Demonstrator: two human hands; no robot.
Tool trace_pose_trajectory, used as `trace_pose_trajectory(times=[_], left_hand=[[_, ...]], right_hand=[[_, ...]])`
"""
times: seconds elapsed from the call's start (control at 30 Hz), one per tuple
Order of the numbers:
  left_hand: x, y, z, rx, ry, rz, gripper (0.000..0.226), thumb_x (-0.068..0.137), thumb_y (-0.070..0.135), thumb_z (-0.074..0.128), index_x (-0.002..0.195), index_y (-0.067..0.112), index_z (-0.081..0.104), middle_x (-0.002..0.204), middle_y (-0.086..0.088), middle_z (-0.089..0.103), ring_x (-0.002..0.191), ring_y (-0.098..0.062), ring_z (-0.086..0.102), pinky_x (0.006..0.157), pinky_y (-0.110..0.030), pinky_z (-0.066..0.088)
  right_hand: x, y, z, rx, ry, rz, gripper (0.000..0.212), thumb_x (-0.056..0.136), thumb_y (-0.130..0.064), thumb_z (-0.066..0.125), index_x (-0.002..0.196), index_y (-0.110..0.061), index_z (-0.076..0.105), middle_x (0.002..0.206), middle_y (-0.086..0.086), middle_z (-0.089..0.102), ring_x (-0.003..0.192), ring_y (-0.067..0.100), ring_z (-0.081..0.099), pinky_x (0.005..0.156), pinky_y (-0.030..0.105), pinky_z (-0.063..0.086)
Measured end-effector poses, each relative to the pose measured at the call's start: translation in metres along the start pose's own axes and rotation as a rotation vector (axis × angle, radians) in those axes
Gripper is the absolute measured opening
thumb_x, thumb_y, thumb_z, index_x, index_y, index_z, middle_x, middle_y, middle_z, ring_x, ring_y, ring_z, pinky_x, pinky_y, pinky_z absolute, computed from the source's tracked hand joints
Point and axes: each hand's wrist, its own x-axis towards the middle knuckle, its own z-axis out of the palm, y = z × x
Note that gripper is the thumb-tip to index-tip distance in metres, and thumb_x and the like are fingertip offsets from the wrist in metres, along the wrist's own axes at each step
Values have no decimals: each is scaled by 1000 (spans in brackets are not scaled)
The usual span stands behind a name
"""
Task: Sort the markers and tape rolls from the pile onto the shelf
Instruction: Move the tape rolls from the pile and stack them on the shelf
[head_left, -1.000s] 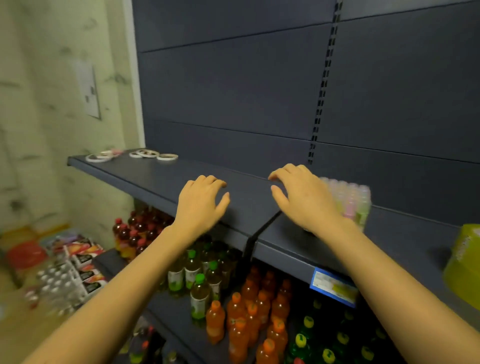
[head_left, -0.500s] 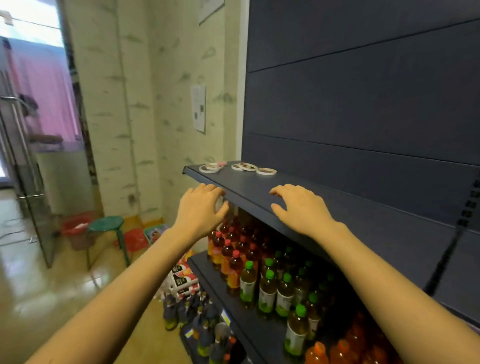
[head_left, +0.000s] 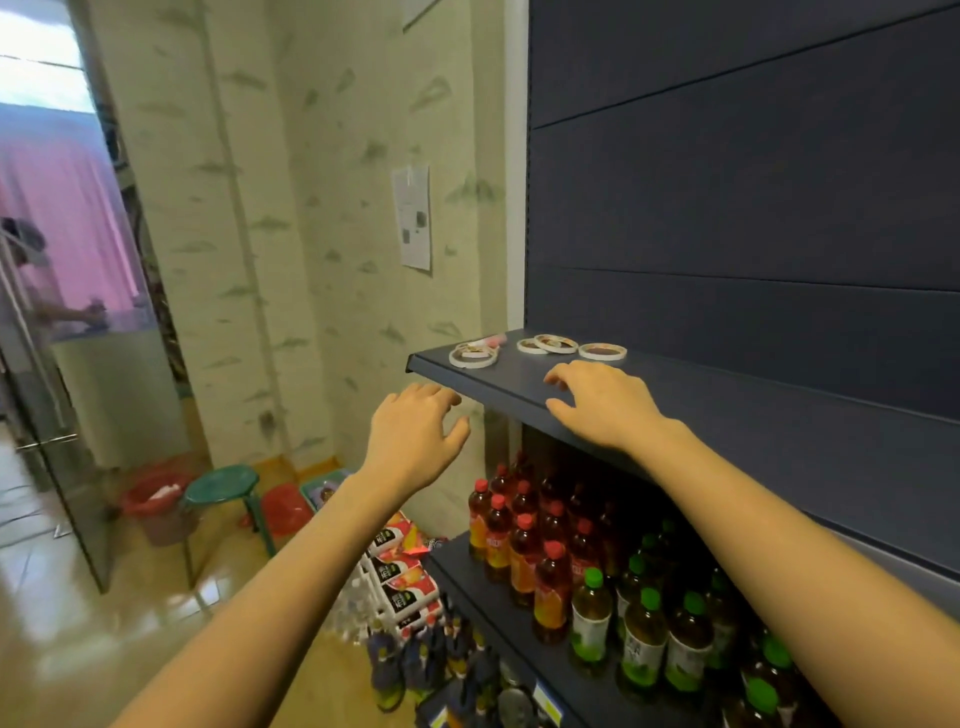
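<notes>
Five tape rolls (head_left: 602, 352), one pink marker (head_left: 491, 340) on shelf (head_left: 727, 415).

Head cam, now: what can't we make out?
- Pink marker: head view, mostly hidden behind flat white tape rolls, tiny.
- Left hand fingers: head view, contact with dark grey metal shelf edge unclear.
- Green-capped bottle labels: head view, blurred.

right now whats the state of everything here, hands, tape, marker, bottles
left hand, open, holding nothing, by the front edge of the shelf
right hand, open, holding nothing, over the shelf
tape rolls, lying flat at the shelf's left end, two overlapping
pink marker, lying flat by the leftmost rolls
bottles, upright, capped, on the lower shelf
stool, upright on the floor
</notes>
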Motion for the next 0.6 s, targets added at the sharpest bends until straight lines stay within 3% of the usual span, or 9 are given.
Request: trace_pose_trajectory(times=[0.43, 0.6], left_hand=[[106, -72, 94, -41, -21, 50, 33, 91, 38, 43, 111, 19, 62, 109, -1, 65, 101, -19, 56, 84, -32, 43], [170, -108, 115, -13, -49, 68, 28, 92, 29, 44, 110, 17, 61, 110, -3, 64, 104, -21, 56, 84, -32, 42]], right_hand=[[145, 12, 76, 39, -43, 74, 37, 95, -36, 47, 130, -25, 50, 127, 3, 58, 112, 23, 56, 91, 41, 49], [214, 21, 96, 0, -56, 110, 38, 95, -39, 46, 130, -25, 49, 128, 4, 58, 112, 24, 56, 89, 40, 48]])
